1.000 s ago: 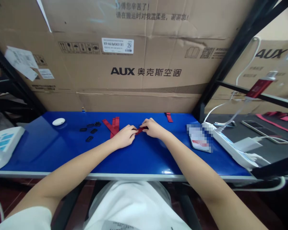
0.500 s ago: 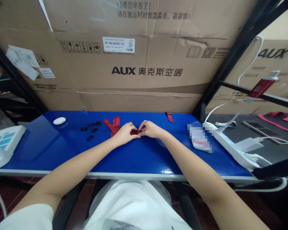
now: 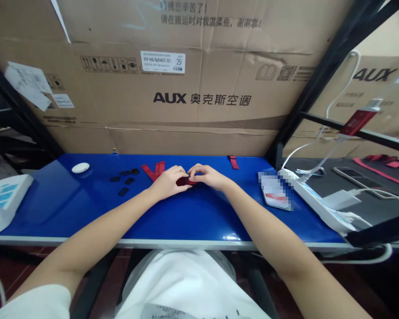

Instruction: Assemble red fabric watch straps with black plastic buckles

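Note:
Between my fingers, near the middle of the blue table, is a short red strap (image 3: 182, 181) with a dark piece on it, perhaps a buckle; most of it is covered. My left hand (image 3: 169, 181) pinches the strap from the left. At its other end my right hand (image 3: 204, 176) grips with thumb and fingers, its fingertips close to those of the left. Several red strap pieces (image 3: 149, 173) lie just behind my left hand. Farther left are several small black slotted buckles (image 3: 123, 192) on the tabletop.
A blue table (image 3: 186, 221) has a large cardboard box (image 3: 202, 141) behind it. At right lie a phone (image 3: 275, 190), a white power strip (image 3: 319, 204) with cables, and a single red strap (image 3: 233, 162). A white oval object (image 3: 80, 168) sits left.
My right hand has shifted its fingers over the strap, its wrist staying in nearly the same place. My left hand still holds it. The view has moved slightly.

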Motion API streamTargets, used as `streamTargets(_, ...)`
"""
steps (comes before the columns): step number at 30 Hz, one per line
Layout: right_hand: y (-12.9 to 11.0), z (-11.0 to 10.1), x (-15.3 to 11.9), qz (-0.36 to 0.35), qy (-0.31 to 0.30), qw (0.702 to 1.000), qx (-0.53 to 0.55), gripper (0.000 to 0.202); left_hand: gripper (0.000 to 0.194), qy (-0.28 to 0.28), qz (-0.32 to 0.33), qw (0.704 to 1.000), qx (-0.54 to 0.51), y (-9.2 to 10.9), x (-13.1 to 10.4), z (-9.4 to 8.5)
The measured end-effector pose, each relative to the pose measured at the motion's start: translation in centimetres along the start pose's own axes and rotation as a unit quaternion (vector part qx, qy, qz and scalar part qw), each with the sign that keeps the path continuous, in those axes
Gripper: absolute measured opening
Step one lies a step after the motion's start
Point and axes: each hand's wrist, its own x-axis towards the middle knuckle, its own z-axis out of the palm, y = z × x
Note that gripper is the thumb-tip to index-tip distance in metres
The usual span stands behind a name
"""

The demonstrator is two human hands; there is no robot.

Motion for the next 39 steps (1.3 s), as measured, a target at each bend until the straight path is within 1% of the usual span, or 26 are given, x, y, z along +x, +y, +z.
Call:
streamTargets(3, -0.4, 0.2, 0.3, -0.018, 0.005, 0.999, -0.040, 0.017, 0.025, -0.013, 0.019, 0.999, 0.030, -0.3, 0.1, -0.3)
streamTargets(5, -0.6, 0.3, 0.5, -0.017, 0.028, 0.999, -0.037, 0.021, 0.027, -0.018, 0.023, 0.998, 0.053, -0.5, 0.1, -0.4)
streamTargets(7, -0.7, 0.2, 0.6, -0.017, 0.038, 0.998, -0.040, 0.017, 0.028, -0.020, 0.025, 0.997, 0.068, -0.6, 0.2, -0.4)
streamTargets(10, -0.9, -0.4, 0.4, -0.024, 0.010, 0.999, -0.048, 0.008, 0.027, -0.029, 0.032, 0.997, 0.061, -0.6, 0.2, -0.4)
streamTargets(12, -1.1, -0.9, 0.1, -0.028, 0.001, 1.000, 0.005, 0.008, 0.026, -0.027, 0.025, 0.998, 0.045, -0.7, 0.1, -0.5)
streamTargets(14, -1.2, -1.4, -0.1, -0.028, 0.006, 0.994, 0.110, 0.012, 0.026, -0.017, 0.003, 1.000, 0.020, -0.8, 0.1, -0.6)
streamTargets(16, -1.2, -1.5, -0.2, -0.022, 0.016, 0.978, 0.208, 0.016, 0.027, -0.008, -0.027, 0.999, -0.015, -0.7, 0.2, -0.7)
streamTargets(19, -1.1, -0.8, 0.1, -0.017, 0.029, 0.956, 0.293, 0.019, 0.033, -0.019, -0.070, 0.995, -0.062, 0.1, 0.4, -0.5)
streamTargets(21, -1.2, -0.1, 0.5, -0.016, 0.051, 0.944, 0.327, 0.021, 0.033, -0.044, -0.092, 0.991, -0.091, 1.0, 0.6, -0.2)
streamTargets(22, -1.3, 0.1, 0.6, -0.017, 0.071, 0.937, 0.342, 0.023, 0.033, -0.062, -0.102, 0.986, -0.113, 1.4, 0.6, -0.1)
streamTargets(25, -1.9, -0.1, 0.9, -0.027, 0.157, 0.907, 0.390, 0.027, 0.034, -0.122, -0.139, 0.963, -0.195, 2.0, 0.6, -0.4)
streamTargets(28, -2.5, -1.7, 0.6, -0.026, 0.223, 0.873, 0.434, 0.028, 0.033, -0.159, -0.170, 0.940, -0.249, 1.1, 0.0, -1.4)
streamTargets(30, -2.8, -2.9, 0.3, -0.008, 0.257, 0.853, 0.454, 0.027, 0.032, -0.153, -0.179, 0.939, -0.252, -0.1, -0.5, -2.1)
streamTargets(31, -2.8, -3.2, 0.2, 0.003, 0.269, 0.847, 0.458, 0.027, 0.032, -0.139, -0.183, 0.941, -0.248, -0.8, -0.6, -2.4)
streamTargets(32, -2.8, -3.4, 0.2, 0.014, 0.274, 0.847, 0.456, 0.027, 0.032, -0.119, -0.189, 0.944, -0.244, -1.3, -0.8, -2.6)
streamTargets(33, -2.7, -3.2, 0.2, 0.024, 0.268, 0.853, 0.448, 0.028, 0.033, -0.098, -0.198, 0.944, -0.246, -1.7, -0.8, -2.7)
streamTargets(35, -2.4, -2.1, 0.3, 0.045, 0.226, 0.879, 0.416, 0.031, 0.035, -0.065, -0.215, 0.936, -0.270, -1.8, -0.6, -2.5)
streamTargets(37, -2.1, 0.0, 0.6, 0.068, 0.173, 0.906, 0.381, 0.035, 0.037, -0.061, -0.222, 0.927, -0.297, -1.0, -0.1, -2.0)
streamTargets(39, -1.9, 2.0, 1.0, 0.083, 0.139, 0.921, 0.353, 0.037, 0.037, -0.074, -0.227, 0.926, -0.291, 0.2, 0.4, -1.6)
